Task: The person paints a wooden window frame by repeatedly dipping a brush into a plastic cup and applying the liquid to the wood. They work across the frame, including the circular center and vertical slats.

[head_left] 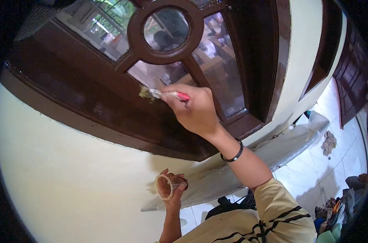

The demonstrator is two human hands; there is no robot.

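My right hand is closed around a paintbrush with a red handle end and light, worn bristles. The bristles are right at the dark brown window frame, close to the lower edge of a glass pane. Lower down, near the cream wall, my left hand grips a clear plastic cup tilted so its round mouth faces up. Brown liquid or residue coats the cup's inside.
A grey plastic-like sheet covers a long ledge beneath the window. On the white tiled floor lie a crumpled rag and a pile of cloths. A brown door stands at far right.
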